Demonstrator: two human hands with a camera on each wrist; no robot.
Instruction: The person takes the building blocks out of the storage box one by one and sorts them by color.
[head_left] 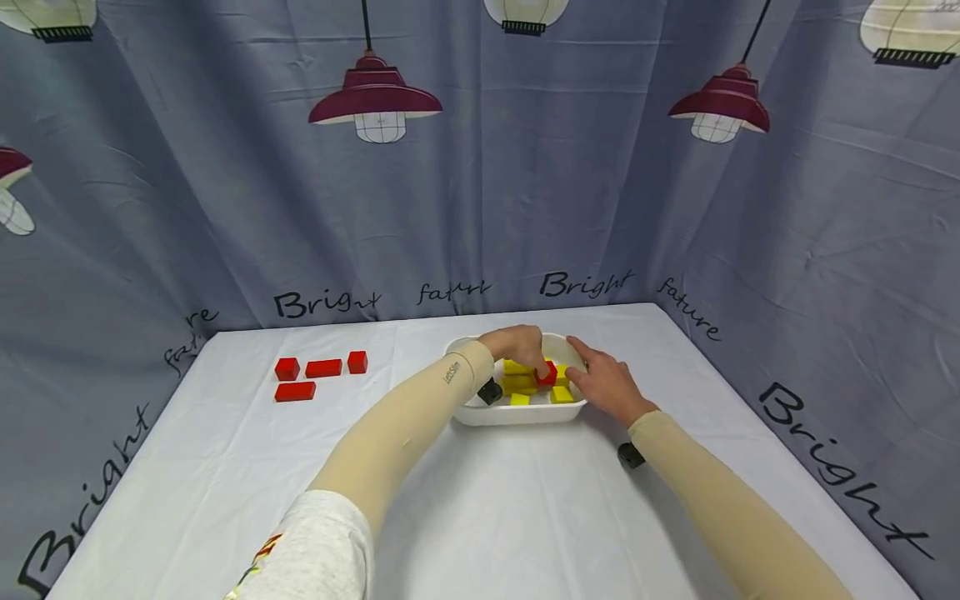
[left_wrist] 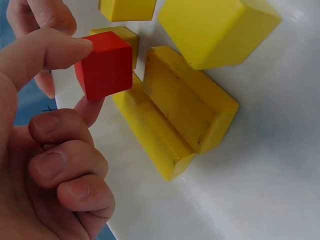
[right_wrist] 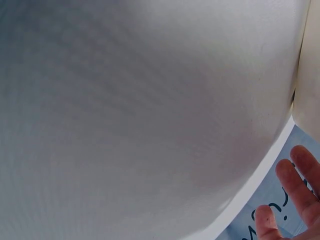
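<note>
My left hand (head_left: 517, 344) is over the white tub (head_left: 480, 414), pinching a red cube (left_wrist: 106, 65) between thumb and fingertip, other fingers curled. The cube sits just above the yellow blocks (left_wrist: 187, 102) inside the tub; the two long ones lie side by side, touching, long axes parallel. My right hand (head_left: 609, 385) rests at the tub's right rim, fingers relaxed, holding nothing. Left hand is nearer the cube. Four red blocks (head_left: 315, 377) lie well apart on the surface (head_left: 525, 508), to the left, with open cloth between them and the tub. Backdrop curtain close on all sides.
</note>
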